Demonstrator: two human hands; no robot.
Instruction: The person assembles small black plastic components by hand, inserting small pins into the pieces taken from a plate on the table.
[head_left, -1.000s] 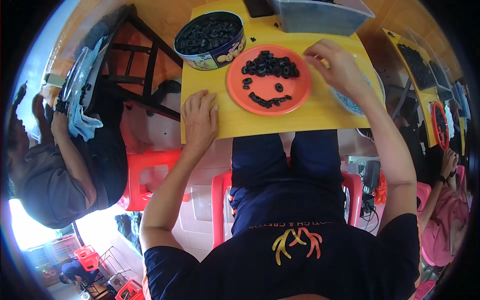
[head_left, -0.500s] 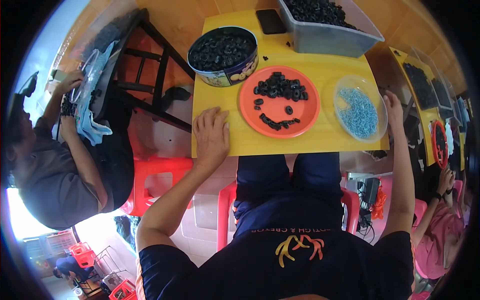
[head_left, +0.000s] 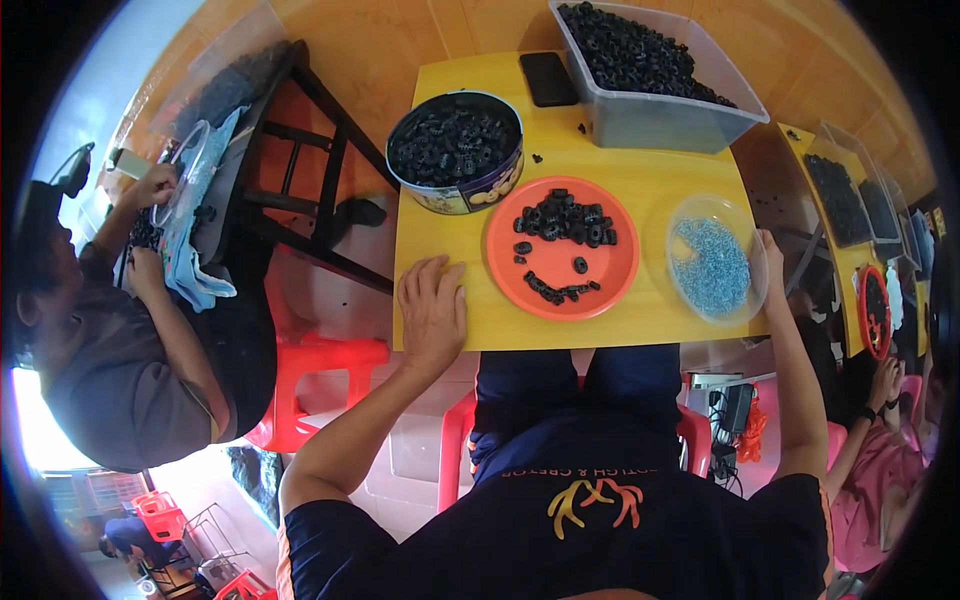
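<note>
While one round orange plastic plate [head_left: 548, 264] lies to its right, the left hand [head_left: 434, 312] rests palm-down, grip wide; the right hand's [head_left: 774, 270] is unclear.

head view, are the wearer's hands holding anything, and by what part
The left hand lies on the yellow table, holding nothing. The right hand is beside the clear bowl; whether it grips that cannot be told.

Left grip [head_left: 434, 308] palm down, fingers [head_left: 428, 278] slightly spread, left elbow [head_left: 308, 484] bent, right forearm [head_left: 797, 385] stretched forward, right grip [head_left: 773, 266] partly hidden
</note>
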